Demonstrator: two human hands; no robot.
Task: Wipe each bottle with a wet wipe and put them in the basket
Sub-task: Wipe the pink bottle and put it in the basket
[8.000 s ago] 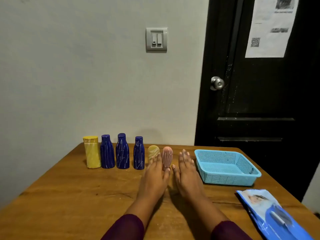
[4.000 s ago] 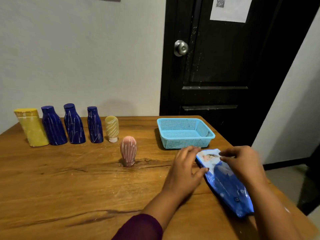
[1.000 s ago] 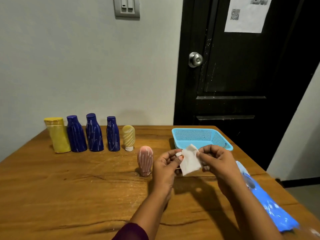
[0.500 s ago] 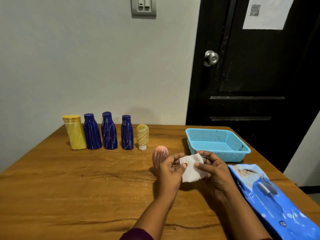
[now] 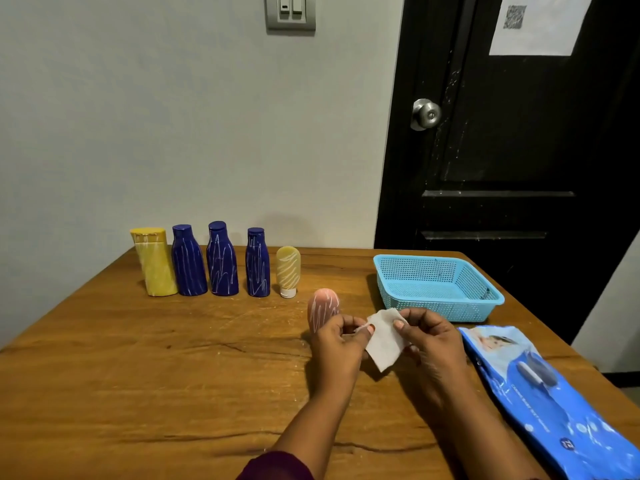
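A white wet wipe (image 5: pixel 384 337) hangs pinched between the left hand (image 5: pixel 337 346) and right hand (image 5: pixel 433 341). Just behind it stands a pink bottle (image 5: pixel 323 308), cap down. A yellow bottle (image 5: pixel 154 261), three dark-blue bottles (image 5: pixel 221 263) and a small yellow tube (image 5: pixel 288 271), all white-streaked, stand in a row farther back. The light-blue mesh basket (image 5: pixel 485 289) sits to the right.

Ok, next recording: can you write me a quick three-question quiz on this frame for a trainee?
1. True or false: the basket already holds a bottle.
2. Multiple choice: what do the left hand and right hand pinch between them? A) a sponge B) a wet wipe C) a loose cap
3. Count: how many dark blue bottles stand in the row at the far side of the table?

Key: 1) False, the basket is empty. 2) B. 3) Three.
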